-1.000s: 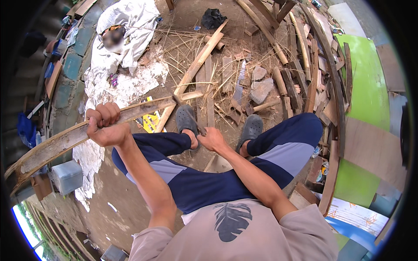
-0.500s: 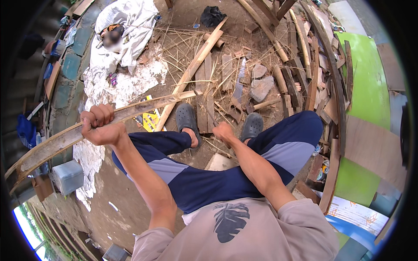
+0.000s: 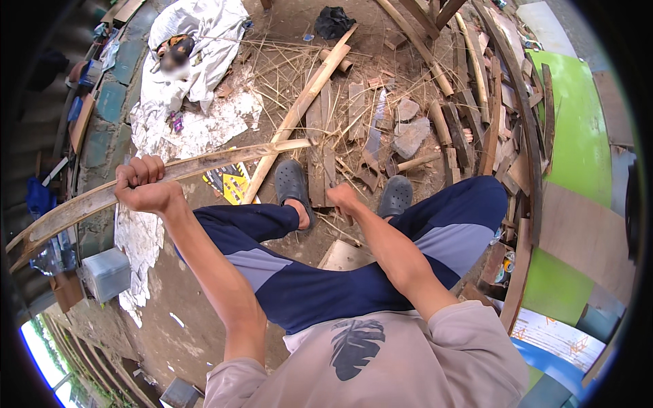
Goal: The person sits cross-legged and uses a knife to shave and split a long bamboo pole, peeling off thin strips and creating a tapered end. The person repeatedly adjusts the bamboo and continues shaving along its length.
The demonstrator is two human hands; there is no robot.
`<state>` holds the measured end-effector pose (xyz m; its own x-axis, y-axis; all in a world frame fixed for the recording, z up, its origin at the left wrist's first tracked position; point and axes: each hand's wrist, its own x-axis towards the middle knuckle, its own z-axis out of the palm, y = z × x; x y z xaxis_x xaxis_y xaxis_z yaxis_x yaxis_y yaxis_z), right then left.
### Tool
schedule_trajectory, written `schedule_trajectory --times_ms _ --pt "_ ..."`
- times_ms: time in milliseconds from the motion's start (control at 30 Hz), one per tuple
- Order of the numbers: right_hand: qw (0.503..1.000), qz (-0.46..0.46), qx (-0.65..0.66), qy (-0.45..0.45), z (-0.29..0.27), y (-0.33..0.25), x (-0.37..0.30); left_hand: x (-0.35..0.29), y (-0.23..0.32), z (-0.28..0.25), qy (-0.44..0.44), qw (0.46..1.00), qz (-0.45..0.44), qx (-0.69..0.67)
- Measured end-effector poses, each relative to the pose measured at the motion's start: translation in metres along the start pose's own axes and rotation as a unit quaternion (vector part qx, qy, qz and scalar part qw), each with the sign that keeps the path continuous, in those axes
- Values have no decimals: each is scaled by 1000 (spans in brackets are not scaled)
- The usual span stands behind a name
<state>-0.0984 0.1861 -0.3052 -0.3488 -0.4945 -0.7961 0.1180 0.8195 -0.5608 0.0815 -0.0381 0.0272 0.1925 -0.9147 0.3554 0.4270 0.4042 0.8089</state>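
My left hand is closed round a long split bamboo strip, its pale hollow side showing. The strip slants from the far left rim to a cut end near my left shoe. My right hand is a fist between my knees, gripping what looks like a knife. Its thin dark blade points away from me toward the strip's cut end; the handle is hidden in my fingers. Whether blade and strip touch, I cannot tell. Beneath the strip's end, a straight bamboo piece lies on the ground.
A handsaw lies beside broken concrete lumps ahead of my shoes. Bamboo shavings litter the ground. Wood offcuts pile up at right, beside a green panel. A calico cat-like animal rests on a white sheet.
My left hand has shifted slightly left and away from me, the bamboo strip with it. My right hand has moved a little left and away, and less of the blade shows.
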Motion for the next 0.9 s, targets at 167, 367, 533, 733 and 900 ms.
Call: schedule_trajectory --times_ms 167,367,533,733,900 --pt "999 -11 -43 -12 -11 -27 -23 0 -1 -7 58 998 3 23" --pt "967 -218 -129 -4 6 -90 -107 -3 2 -5 72 997 2 25" --pt "966 -218 -136 -3 13 -87 -102 -11 4 -2 69 997 2 27" --pt "960 -225 -167 9 17 -92 -115 -8 6 -9 87 996 1 35" --pt "981 -154 -120 -4 12 -68 -82 -7 5 -4 78 996 1 30"
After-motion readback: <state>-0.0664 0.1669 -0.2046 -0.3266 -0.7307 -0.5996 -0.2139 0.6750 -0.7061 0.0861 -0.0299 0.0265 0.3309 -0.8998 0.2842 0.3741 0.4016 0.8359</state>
